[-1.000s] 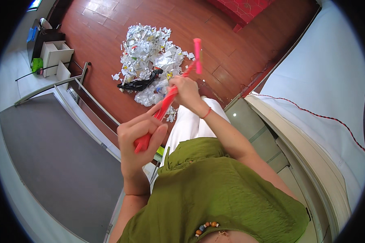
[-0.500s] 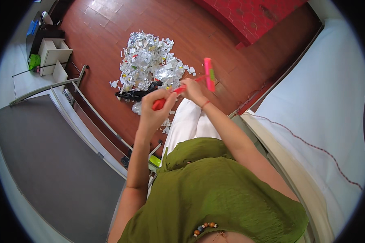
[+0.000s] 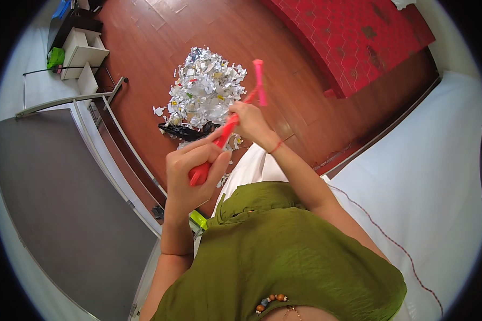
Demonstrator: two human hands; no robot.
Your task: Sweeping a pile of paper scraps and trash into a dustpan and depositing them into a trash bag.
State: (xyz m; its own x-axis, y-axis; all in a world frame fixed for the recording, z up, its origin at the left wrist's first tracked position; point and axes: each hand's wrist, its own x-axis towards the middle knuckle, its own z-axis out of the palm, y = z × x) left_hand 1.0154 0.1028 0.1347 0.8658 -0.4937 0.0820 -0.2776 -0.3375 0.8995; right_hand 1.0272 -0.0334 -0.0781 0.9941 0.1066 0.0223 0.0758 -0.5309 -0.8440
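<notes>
A long red T-shaped tool [image 3: 228,131] with a pink crosspiece [image 3: 259,83] slants up and away from me over the floor; its exact kind is unclear. My left hand [image 3: 186,179] is wrapped round the thick near end of its handle. Farther up the shaft, my right hand [image 3: 253,122], with a red string at the wrist, grips it below the crosspiece. Beyond both hands, a heap of white and silvery paper or plastic scraps [image 3: 209,88] lies on the floor. A crumpled black plastic bag [image 3: 185,131] sits at the heap's near edge.
Reddish-brown wooden floor [image 3: 144,64] surrounds the heap. At left stands a metal-framed grey panel [image 3: 64,198], with a white drawer unit [image 3: 83,51] and green bag [image 3: 55,57] behind. A red patterned platform [image 3: 353,43] is far right; a white-covered surface [image 3: 412,187] bears a cord.
The tool has tilted more steeply, its crosspiece shifting left and farther away. My left hand has come nearer and left, and the right hand slightly left. The view has turned somewhat.
</notes>
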